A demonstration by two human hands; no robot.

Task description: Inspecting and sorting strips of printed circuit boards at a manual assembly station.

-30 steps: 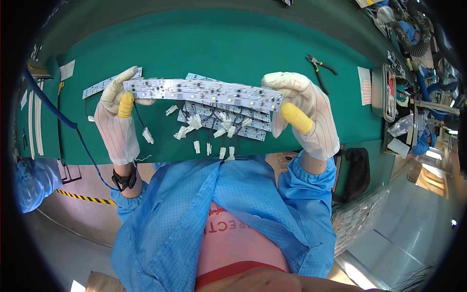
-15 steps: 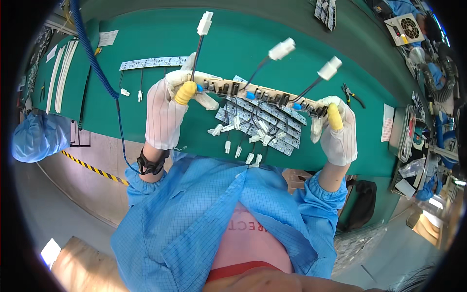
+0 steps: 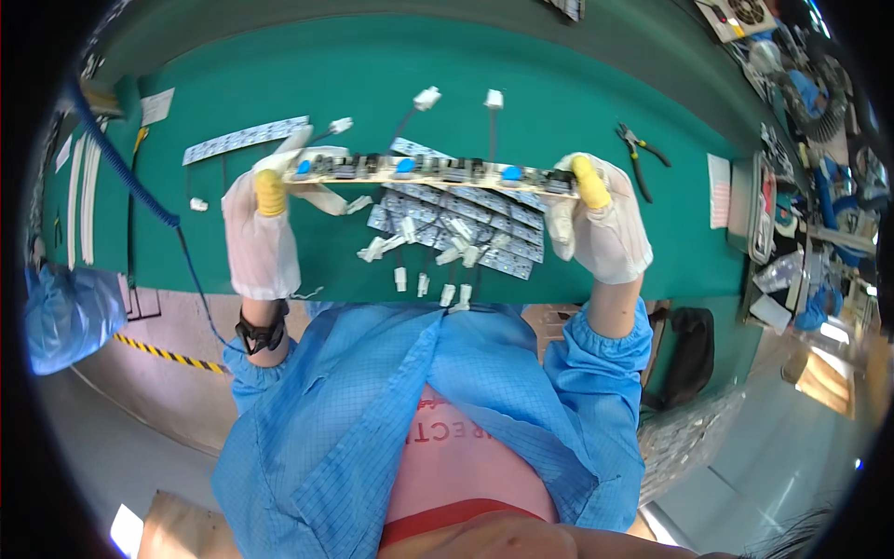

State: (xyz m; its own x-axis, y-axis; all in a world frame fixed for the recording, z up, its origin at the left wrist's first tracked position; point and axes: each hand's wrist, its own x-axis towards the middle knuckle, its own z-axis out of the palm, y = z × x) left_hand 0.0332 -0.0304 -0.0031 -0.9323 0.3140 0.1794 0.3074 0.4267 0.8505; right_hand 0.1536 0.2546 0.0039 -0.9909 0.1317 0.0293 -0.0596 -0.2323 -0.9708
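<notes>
A long, narrow circuit board strip (image 3: 433, 173) is held up above the table, seen almost edge-on. Black parts and blue discs stand along it, and white plug connectors (image 3: 427, 99) on short leads stick out beyond its far side. My left hand (image 3: 264, 219), in a white glove with a yellow thumb cover, grips its left end. At the other end my right hand (image 3: 610, 224), gloved the same way, pinches the board between thumb and fingers. Beneath it lie several overlapping board strips (image 3: 507, 244) with loose white connectors (image 3: 449, 295) at their near side, partly hidden by the held board.
Another board strip (image 3: 233, 143) rests at the left, partly behind my left hand. Pliers (image 3: 640, 160) lie at the right, near a printed sheet (image 3: 718, 191) and a metal tray (image 3: 748, 210). A blue coiled cord (image 3: 130, 177) hangs at left, by long white strips (image 3: 89, 200).
Both hands have turned the board from slanting to nearly level, more edge-on. Its connectors have swung lower and now point differently. The whole view has shifted slightly.
</notes>
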